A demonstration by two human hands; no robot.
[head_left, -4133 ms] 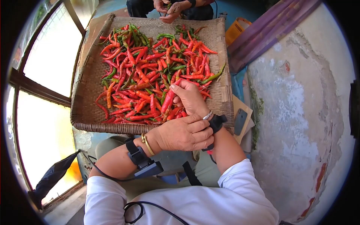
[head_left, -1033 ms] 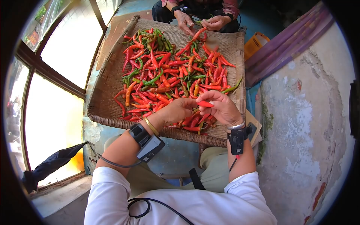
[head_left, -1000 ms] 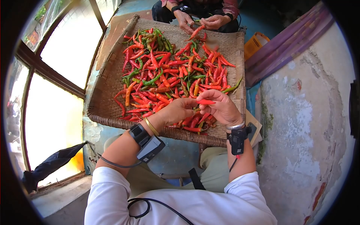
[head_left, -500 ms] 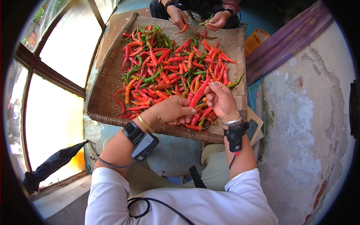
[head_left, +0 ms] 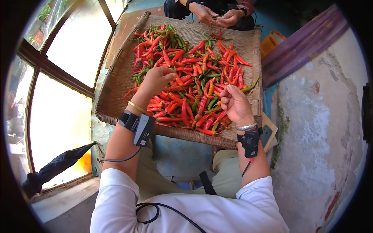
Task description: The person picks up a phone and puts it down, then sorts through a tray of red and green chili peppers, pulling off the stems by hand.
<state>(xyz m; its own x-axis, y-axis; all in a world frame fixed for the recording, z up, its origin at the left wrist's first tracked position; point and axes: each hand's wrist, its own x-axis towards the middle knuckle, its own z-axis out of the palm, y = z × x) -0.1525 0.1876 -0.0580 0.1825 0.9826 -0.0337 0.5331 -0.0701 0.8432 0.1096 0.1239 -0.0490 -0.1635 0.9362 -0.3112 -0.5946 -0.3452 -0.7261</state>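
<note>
A woven basket tray [head_left: 186, 139] holds a wide heap of red chili peppers [head_left: 186, 112], with green ones [head_left: 175, 39] mixed in. My left hand [head_left: 157, 79] hangs over the left side of the heap, palm down. Its fingertips are mostly hidden behind the hand, close to an orange-red chili. My right hand [head_left: 236, 104] is held above the right side of the heap, fingers curled in and thumb pressed to them. What it pinches, if anything, is too small to make out.
Across the tray, another person's hands [head_left: 217, 16] handle something small and greenish. A window [head_left: 58, 120] with a folded dark umbrella [head_left: 58, 167] is on my left. On my right are a rough wall [head_left: 311, 128], a purple cloth [head_left: 303, 46] and a phone [head_left: 266, 134].
My left hand has left the long red chili held between my hands and moved up and left over the heap. My right hand stays near its place, without that chili.
</note>
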